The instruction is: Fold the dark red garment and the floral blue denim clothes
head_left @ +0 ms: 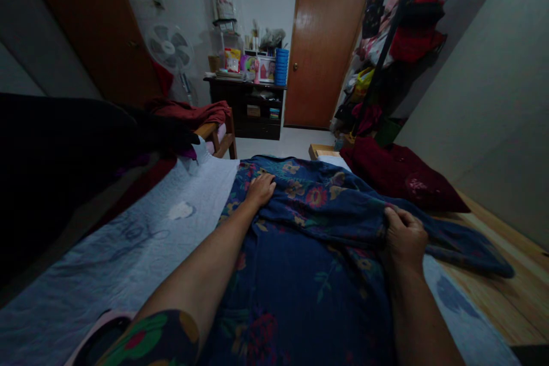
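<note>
A dark blue, long-sleeved floral garment lies spread over the bed in front of me. My left hand rests on its upper left part, palm down with the fingers stretched over the cloth. One sleeve runs across the garment from the left hand toward the right. At its end, my right hand pinches the cloth between thumb and curled fingers. The other sleeve stretches out to the right, past the sheet onto bare wood. Whether the garment is a shirt or a dress I cannot tell.
A light blue sheet covers the bed. On the right, a dark red pillow lies by the wooden edge. Dark cloth hangs at the left. A fan, a loaded cabinet and a door stand behind.
</note>
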